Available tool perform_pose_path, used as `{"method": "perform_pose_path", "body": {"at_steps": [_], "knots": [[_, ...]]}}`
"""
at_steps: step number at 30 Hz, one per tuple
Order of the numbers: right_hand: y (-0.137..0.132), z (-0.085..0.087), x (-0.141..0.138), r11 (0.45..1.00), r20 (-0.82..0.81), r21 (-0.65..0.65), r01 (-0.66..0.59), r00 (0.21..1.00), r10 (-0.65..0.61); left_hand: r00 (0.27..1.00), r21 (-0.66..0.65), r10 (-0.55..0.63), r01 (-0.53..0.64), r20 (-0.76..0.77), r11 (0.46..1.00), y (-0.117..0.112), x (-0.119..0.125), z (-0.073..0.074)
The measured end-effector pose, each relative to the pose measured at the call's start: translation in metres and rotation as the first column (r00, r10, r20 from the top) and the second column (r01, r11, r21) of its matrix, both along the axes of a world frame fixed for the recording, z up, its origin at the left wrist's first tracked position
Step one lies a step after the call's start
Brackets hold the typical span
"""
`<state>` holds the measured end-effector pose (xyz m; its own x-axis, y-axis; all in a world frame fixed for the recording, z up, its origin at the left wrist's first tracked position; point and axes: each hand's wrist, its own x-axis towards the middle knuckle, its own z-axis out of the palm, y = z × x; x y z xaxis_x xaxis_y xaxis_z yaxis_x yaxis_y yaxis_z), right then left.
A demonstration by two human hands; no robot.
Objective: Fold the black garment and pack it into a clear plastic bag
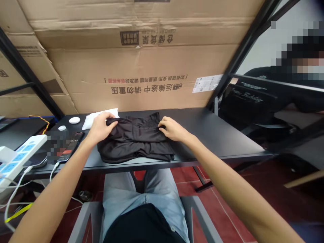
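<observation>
A folded black cloth garment (135,141) lies in a loose, wrinkled heap on the black desk (202,135). My left hand (101,127) grips the garment's upper left edge and lifts a fold of it. At its upper right, my right hand (172,130) pinches the fabric with its fingertips. Just behind my left hand lies a crumpled white cloth or paper (98,118).
On the desk's left are several white round objects (74,120), a phone (71,146) showing a lit screen and a white power strip (22,157) with cables. Large cardboard sheets (141,60) stand behind. A person in dark clothes (265,76) sits at the right, behind a black chair back (248,101).
</observation>
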<state>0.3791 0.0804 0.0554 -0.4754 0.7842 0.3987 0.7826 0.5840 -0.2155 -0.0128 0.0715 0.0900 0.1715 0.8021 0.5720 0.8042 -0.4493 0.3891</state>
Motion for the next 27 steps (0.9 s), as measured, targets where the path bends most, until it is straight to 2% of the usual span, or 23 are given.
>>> {"method": "perform_pose_path", "body": {"at_steps": [4,6,8,10,13,16,19,22,25,27], "knots": [[-0.011,0.012,-0.001,0.984,-0.273,0.165,0.062,0.962,-0.015,0.996,0.214,-0.057,0.041,0.068,0.976,-0.017,-0.02,0.004],[-0.026,0.013,0.003,0.977,-0.323,0.213,0.02,0.945,0.051,0.989,0.257,-0.145,0.139,0.007,0.956,-0.037,-0.032,0.001],[-0.047,0.007,0.011,0.974,-0.255,0.201,-0.103,0.955,0.154,0.956,0.176,-0.271,0.288,-0.115,0.941,-0.061,-0.044,-0.007],[-0.07,-0.004,0.021,0.962,-0.152,0.134,-0.239,0.954,0.259,0.895,0.017,-0.384,0.398,-0.226,0.917,-0.084,-0.054,-0.02],[-0.098,-0.018,0.032,0.951,-0.134,0.064,-0.304,0.941,0.31,0.844,-0.125,-0.441,0.423,-0.305,0.897,-0.111,-0.062,-0.039],[-0.113,-0.019,0.035,0.96,-0.174,0.033,-0.277,0.945,0.279,0.848,-0.132,-0.426,0.406,-0.314,0.904,-0.121,-0.061,-0.045],[-0.116,-0.009,0.035,0.947,-0.15,-0.037,-0.321,0.938,0.312,0.876,-0.121,-0.387,0.368,-0.287,0.922,-0.116,-0.053,-0.035],[-0.107,0.002,0.033,0.905,-0.218,-0.118,-0.41,0.9,0.379,0.903,-0.098,-0.356,0.343,-0.241,0.934,-0.097,-0.037,-0.018],[-0.085,0.01,0.027,0.94,-0.314,-0.095,-0.327,0.906,0.284,0.896,-0.114,-0.354,0.335,-0.268,0.935,-0.064,-0.013,-0.002],[-0.065,0.014,0.023,0.967,-0.24,-0.044,-0.251,0.942,0.234,0.847,-0.208,-0.399,0.345,-0.352,0.915,-0.038,0.005,0.006]]}}
